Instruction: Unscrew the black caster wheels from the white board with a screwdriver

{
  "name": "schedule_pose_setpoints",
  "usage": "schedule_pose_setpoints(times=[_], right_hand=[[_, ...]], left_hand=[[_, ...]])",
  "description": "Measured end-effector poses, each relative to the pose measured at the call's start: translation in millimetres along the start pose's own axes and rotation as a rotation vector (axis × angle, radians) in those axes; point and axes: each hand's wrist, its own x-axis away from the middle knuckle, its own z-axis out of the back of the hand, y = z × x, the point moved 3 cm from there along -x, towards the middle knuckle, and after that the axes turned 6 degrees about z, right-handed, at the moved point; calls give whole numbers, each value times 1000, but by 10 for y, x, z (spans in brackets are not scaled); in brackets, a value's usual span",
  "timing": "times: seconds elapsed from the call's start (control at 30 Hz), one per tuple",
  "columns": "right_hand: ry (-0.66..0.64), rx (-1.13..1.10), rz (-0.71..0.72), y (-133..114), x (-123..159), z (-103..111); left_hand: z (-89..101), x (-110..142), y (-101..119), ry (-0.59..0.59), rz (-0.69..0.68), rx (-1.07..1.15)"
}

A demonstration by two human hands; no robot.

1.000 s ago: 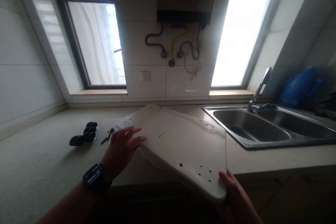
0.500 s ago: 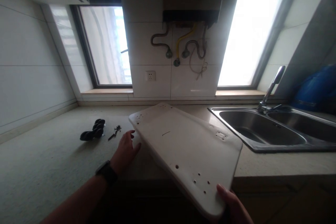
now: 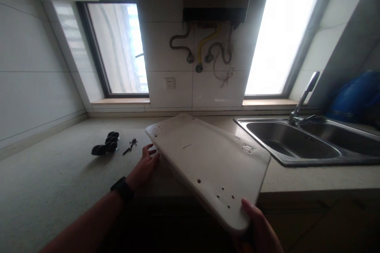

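Observation:
A white board (image 3: 208, 162) with several small drilled holes is held tilted over the front edge of the countertop (image 3: 53, 178). My right hand (image 3: 258, 225) grips its near corner from below, thumb on top. My left hand (image 3: 145, 164), a dark watch on the wrist, touches the board's left edge with fingers spread. To the left on the counter lie black caster wheels (image 3: 105, 148) and a small cluster of dark screws (image 3: 130, 146).
A double steel sink (image 3: 311, 146) with a faucet (image 3: 303, 99) lies to the right, a blue object (image 3: 353, 95) behind it. A wall socket (image 3: 169, 83) and heater pipes (image 3: 204, 53) are on the tiled back wall between two windows.
My left hand slid off the top of the board to its left edge. The board swung slightly rightward and its near corner dropped lower in my right hand.

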Motion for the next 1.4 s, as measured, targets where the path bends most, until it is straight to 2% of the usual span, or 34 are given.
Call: schedule_pose_setpoints(times=[0.1,0.3,0.9,1.1,1.23,1.4], right_hand=[[68,-40,-68,66,-43,41],[-18,-9,-76,6,55,-63],[0,-10,-95,-21,53,-31],[50,-31,-79,-30,16,39],[121,-63,-151,-69,-14,111],[225,-148,-102,-148,-136,274]], left_hand=[[49,-37,-38,-55,29,44],[97,-25,7,-80,36,65],[74,3,8,-106,17,57],[107,-4,-18,-94,-49,-50],[132,-37,-46,-78,-40,-4],[184,-108,-124,-3,-43,57]])
